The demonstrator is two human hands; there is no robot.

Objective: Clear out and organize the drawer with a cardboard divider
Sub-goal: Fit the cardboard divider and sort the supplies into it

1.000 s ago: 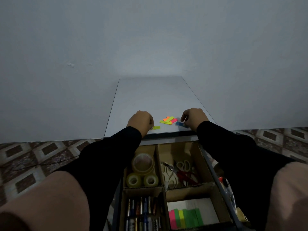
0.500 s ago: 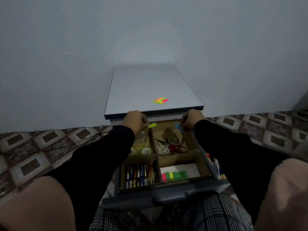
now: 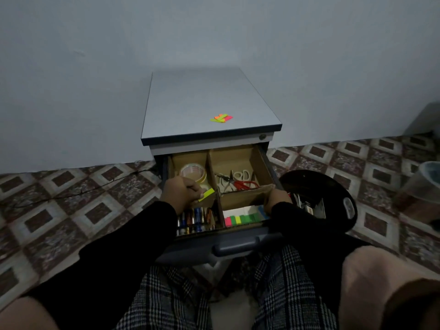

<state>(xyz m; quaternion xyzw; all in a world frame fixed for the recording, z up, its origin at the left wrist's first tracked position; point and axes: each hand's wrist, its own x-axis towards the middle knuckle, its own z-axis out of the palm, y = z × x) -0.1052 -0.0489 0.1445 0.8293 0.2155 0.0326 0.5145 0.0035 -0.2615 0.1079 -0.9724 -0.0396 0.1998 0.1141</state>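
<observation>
The open drawer [image 3: 238, 244] of a grey cabinet [image 3: 204, 101] holds a cardboard divider [image 3: 212, 167] with several compartments. Tape rolls [image 3: 192, 171] lie back left, scissors [image 3: 238, 181] back right, batteries [image 3: 194, 220] front left, coloured sticky flags [image 3: 240, 219] front right. My left hand [image 3: 182, 192] hovers over the left compartments and pinches a yellow-green sticky tab [image 3: 206, 194]. My right hand [image 3: 277, 201] is curled over the front right compartment with a bit of blue tab [image 3: 261, 209] showing at its fingers.
A few loose neon tabs [image 3: 221, 118] lie on the cabinet top. A black round object [image 3: 333, 201] with small items sits on the tiled floor right of the drawer. A clear container [image 3: 421, 186] stands far right. My checked lap is below the drawer front.
Both hands came down from the cabinet top into the drawer, each carrying a tab. The view pulled back and tilted down, showing the whole drawer and my lap.
</observation>
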